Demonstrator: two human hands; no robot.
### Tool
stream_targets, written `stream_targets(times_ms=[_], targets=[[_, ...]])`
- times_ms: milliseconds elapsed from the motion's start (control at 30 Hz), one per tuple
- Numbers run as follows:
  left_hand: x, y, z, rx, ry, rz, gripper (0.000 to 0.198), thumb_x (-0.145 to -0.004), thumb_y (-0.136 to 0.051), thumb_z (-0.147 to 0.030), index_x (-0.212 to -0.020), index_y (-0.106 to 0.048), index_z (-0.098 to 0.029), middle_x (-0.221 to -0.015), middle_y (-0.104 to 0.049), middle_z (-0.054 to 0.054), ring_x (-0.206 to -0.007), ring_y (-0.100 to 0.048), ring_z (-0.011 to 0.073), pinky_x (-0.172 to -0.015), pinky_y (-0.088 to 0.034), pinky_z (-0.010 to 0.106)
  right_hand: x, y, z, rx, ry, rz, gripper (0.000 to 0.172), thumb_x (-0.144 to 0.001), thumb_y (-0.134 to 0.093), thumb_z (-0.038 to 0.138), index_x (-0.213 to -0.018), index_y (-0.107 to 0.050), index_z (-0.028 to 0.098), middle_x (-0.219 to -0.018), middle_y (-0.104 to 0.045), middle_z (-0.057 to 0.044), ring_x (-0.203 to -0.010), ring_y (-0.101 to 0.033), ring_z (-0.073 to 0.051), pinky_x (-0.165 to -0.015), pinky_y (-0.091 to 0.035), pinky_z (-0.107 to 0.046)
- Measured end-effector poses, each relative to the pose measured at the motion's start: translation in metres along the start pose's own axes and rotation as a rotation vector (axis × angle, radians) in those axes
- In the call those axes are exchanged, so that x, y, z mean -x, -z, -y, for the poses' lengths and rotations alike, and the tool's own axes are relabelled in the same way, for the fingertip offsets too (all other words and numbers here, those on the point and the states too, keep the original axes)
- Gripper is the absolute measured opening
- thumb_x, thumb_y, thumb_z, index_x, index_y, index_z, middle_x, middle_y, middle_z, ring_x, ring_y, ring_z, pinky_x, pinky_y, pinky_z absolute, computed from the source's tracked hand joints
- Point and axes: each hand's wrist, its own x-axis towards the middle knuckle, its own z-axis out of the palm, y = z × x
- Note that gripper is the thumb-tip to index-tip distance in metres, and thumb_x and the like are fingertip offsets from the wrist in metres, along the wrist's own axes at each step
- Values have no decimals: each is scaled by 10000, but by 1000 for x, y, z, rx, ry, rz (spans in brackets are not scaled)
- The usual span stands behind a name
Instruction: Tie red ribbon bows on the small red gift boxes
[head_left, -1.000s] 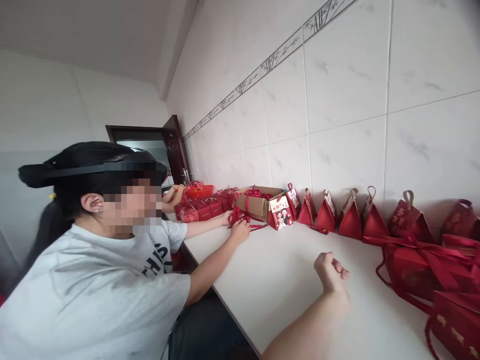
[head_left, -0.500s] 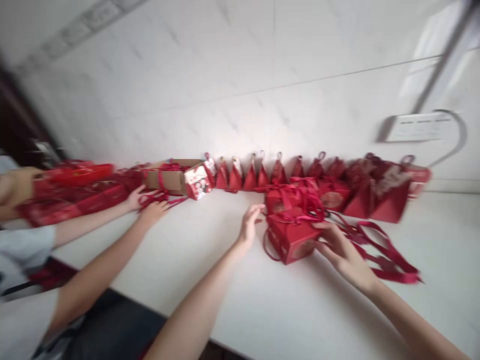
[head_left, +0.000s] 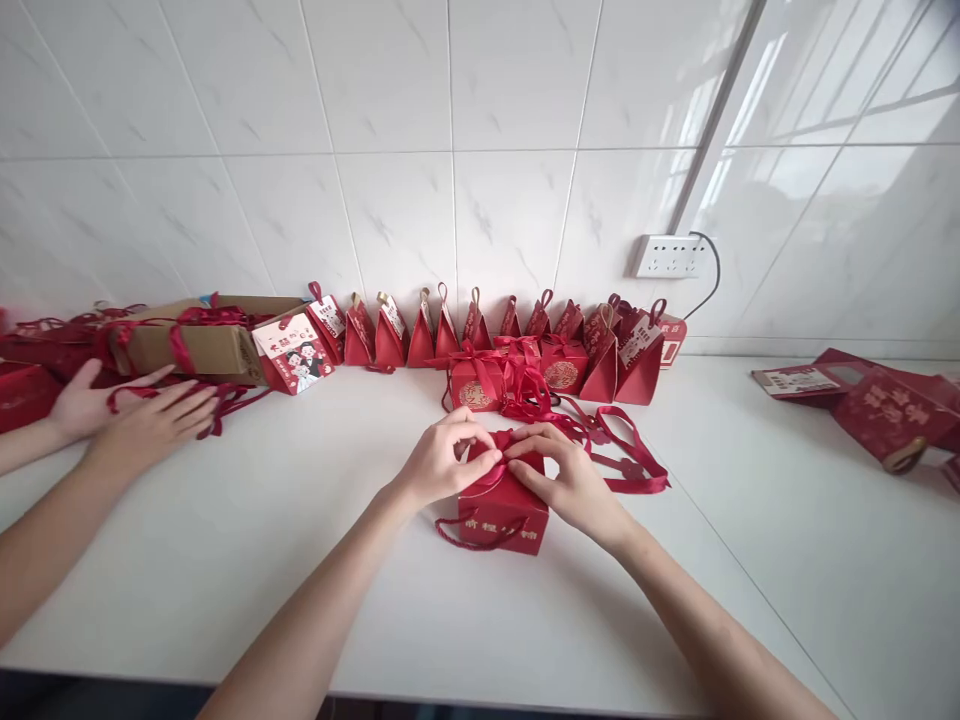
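Observation:
In front of me on the white table stands a red gift box (head_left: 506, 515) with gold lettering and a twisted cord handle hanging at its near side. A red ribbon (head_left: 493, 472) is tied on its top. My left hand (head_left: 450, 460) pinches the ribbon from the left, thumb and fingertips together. From the right, my right hand (head_left: 566, 475) pinches the same ribbon, its fingertips close to the left ones. The knot itself is partly hidden by my fingers. Just behind are more ribboned red boxes (head_left: 478, 385) with round gold emblems.
A row of triangular red boxes (head_left: 390, 340) lines the tiled wall. Loose red ribbons (head_left: 637, 465) lie right of the box. At left, a co-worker's hands (head_left: 150, 425) handle ribbons by a cardboard box (head_left: 202, 350). Flattened red boxes (head_left: 892, 410) lie far right; a power strip (head_left: 671, 257) is on the wall.
The box has come nearer to me, away from the other ribboned boxes, and turned its lettered side forward. Both hands have moved from its sides to the ribbon on top. My view has levelled.

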Motion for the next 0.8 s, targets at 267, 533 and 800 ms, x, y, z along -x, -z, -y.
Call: stream_targets(times_ms=[267,533,800], targets=[[-1,3,-11,-224,-149,161,104,-763,-596,-224,-756,-699,-227,-799,-560,26,-849,-538,194,-814,-435,300,-6,4,2,57,51,75,195,-901,-453,312,-786,-567,203,-1006,-542,-73,-977,-546,-206,-899,-443,-389],[-5,-10,-8,76,-156,130,126,-780,-574,-167,-731,-678,-115,-749,-582,21,-790,-587,155,-799,-433,301,-2,10,-8,30,121,80,315,-862,-547,505,-807,-598,199,-1057,-562,-92,-1041,-536,-235,-953,-403,-427],[-4,-5,-10,28,-11,245,166,-811,-534,-147,-816,-670,-52,-868,-603,-6,-946,-642,159,-783,-473,279,3,4,-18,-65,19,-32,442,-689,-701,627,-796,-664,200,-1079,-606,-71,-1127,-545,-249,-1048,-340,-475]])
